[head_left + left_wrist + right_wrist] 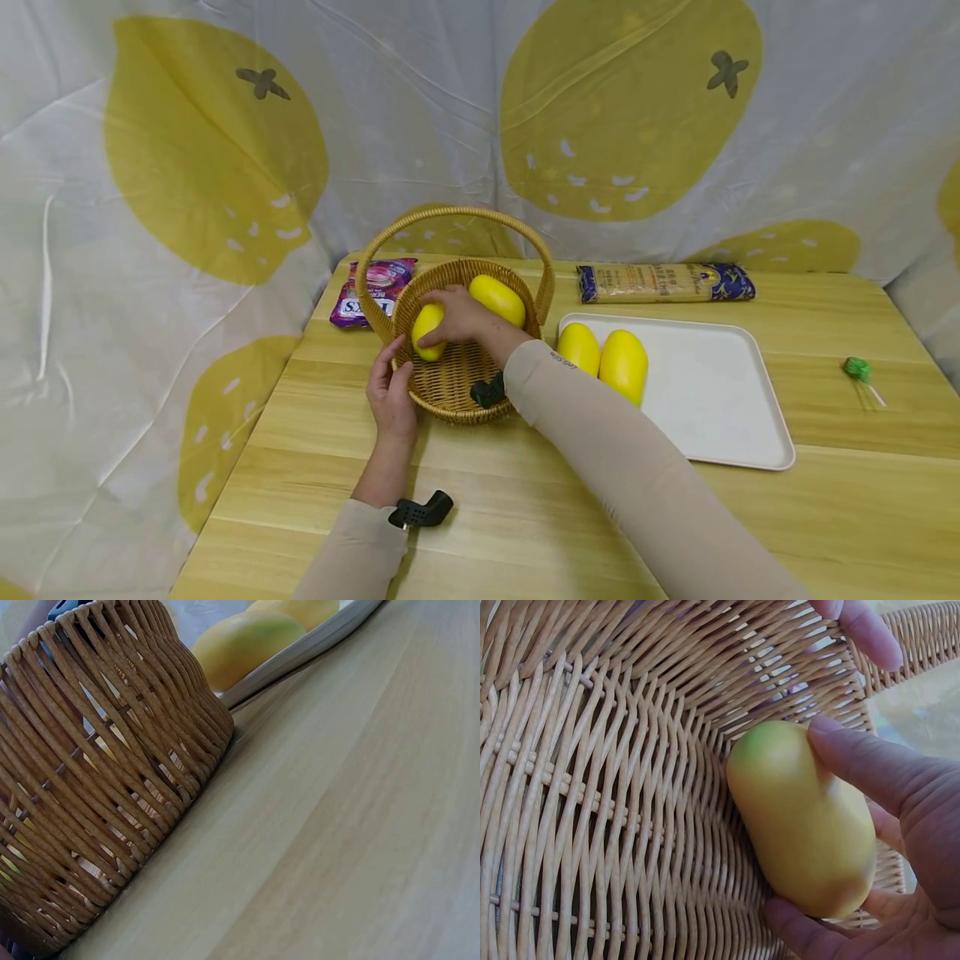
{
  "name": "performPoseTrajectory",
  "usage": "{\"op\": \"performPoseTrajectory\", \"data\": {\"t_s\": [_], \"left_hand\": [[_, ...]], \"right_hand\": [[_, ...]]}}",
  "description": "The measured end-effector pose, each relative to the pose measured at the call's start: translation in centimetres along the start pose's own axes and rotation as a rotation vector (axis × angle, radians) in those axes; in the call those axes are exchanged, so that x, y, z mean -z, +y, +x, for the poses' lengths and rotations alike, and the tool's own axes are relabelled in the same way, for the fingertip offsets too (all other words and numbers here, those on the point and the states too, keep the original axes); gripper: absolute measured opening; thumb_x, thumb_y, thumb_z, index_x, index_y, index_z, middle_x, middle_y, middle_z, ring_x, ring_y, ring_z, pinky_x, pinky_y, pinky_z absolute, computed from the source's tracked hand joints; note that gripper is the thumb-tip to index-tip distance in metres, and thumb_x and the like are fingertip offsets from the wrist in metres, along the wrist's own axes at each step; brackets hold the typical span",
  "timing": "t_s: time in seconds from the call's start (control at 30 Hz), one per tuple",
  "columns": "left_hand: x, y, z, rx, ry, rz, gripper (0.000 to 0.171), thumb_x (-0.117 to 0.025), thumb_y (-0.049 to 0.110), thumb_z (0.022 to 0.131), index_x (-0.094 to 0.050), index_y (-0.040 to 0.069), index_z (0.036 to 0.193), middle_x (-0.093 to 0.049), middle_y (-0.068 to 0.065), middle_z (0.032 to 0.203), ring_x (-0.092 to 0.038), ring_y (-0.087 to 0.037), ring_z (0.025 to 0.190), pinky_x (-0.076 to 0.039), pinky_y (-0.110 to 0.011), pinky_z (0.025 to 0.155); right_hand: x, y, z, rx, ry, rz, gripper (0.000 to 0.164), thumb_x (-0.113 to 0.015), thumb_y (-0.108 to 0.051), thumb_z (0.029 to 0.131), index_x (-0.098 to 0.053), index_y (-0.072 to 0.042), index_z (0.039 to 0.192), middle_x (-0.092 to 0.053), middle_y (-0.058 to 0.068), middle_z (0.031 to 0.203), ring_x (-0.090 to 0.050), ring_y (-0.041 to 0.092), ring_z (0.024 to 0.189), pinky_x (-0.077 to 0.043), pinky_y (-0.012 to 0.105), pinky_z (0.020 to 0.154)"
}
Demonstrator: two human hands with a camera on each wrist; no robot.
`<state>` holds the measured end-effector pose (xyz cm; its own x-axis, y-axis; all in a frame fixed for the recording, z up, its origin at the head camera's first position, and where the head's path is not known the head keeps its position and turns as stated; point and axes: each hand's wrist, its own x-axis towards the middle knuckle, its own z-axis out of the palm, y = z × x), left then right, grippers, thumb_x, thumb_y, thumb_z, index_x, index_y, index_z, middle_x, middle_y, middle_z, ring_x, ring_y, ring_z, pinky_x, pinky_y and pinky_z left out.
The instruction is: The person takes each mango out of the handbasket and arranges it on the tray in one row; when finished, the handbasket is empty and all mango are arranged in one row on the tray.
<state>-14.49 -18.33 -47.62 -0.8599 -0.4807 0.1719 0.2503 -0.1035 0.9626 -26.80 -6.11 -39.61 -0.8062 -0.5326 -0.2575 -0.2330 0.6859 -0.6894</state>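
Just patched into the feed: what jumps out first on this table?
The wicker basket at the table's middle-left draws the eye: the right hand grips a yellow mango inside it, beside a second mango, while the left hand steadies the basket's outer wall. Just right of it, a white tray carries two more mangoes at its left end.
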Motion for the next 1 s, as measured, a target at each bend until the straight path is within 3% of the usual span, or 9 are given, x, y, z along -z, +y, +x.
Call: {"op": "performPoseTrajectory", "data": {"t_s": [0.23, 0.47, 0.63, 0.83, 1.0], "left_hand": [[-0.3, 0.0, -0.1, -0.015, -0.002, -0.018, 0.040, -0.049, -0.003, 0.094, -0.062, -0.005, 0.131, -0.059, -0.010, 0.145, -0.042, -0.017, 0.145, -0.036, -0.020, 0.117], [-0.3, -0.1, -0.3, -0.001, 0.005, -0.011, 0.040, -0.048, -0.004, 0.093, -0.063, -0.004, 0.131, -0.059, -0.011, 0.145, -0.043, -0.015, 0.145, -0.033, -0.028, 0.122], [-0.2, 0.1, -0.3, -0.001, 0.009, -0.008, 0.040, -0.048, -0.003, 0.093, -0.063, -0.004, 0.131, -0.059, -0.012, 0.145, -0.041, -0.016, 0.146, -0.029, -0.032, 0.124], [-0.1, 0.1, -0.3, 0.005, 0.003, -0.013, 0.041, -0.048, -0.003, 0.094, -0.062, -0.003, 0.132, -0.056, -0.011, 0.149, -0.042, -0.016, 0.145, -0.038, -0.022, 0.116], [-0.1, 0.2, -0.2, 0.016, 0.003, -0.019, 0.041, -0.048, -0.002, 0.095, -0.063, -0.002, 0.133, -0.054, -0.011, 0.151, -0.044, -0.014, 0.143, -0.041, -0.024, 0.116]], "right_hand": [[0.2, 0.2, -0.2, 0.013, 0.010, -0.005, 0.080, -0.084, -0.037, 0.084, -0.048, -0.021, 0.153, -0.025, 0.016, 0.166, -0.029, 0.034, 0.152, -0.040, 0.047, 0.119], [1.0, 0.0, -1.0, 0.040, 0.040, -0.019, 0.079, -0.084, -0.038, 0.082, -0.050, -0.020, 0.152, -0.038, 0.012, 0.161, -0.038, 0.030, 0.146, -0.044, 0.044, 0.114], [2.3, -0.7, -2.6, 0.074, 0.066, -0.022, 0.080, -0.084, -0.040, 0.080, -0.051, -0.020, 0.150, -0.039, 0.010, 0.161, -0.044, 0.028, 0.141, -0.047, 0.045, 0.109], [3.3, -0.9, -4.8, 0.121, 0.099, -0.026, 0.078, -0.085, -0.041, 0.079, -0.054, -0.022, 0.148, -0.035, 0.012, 0.163, -0.046, 0.030, 0.141, -0.048, 0.046, 0.108], [4.2, -0.9, -7.4, 0.172, 0.106, -0.023, 0.077, -0.084, -0.040, 0.079, -0.054, -0.022, 0.148, -0.032, 0.013, 0.164, -0.045, 0.033, 0.142, -0.048, 0.049, 0.110]]}}
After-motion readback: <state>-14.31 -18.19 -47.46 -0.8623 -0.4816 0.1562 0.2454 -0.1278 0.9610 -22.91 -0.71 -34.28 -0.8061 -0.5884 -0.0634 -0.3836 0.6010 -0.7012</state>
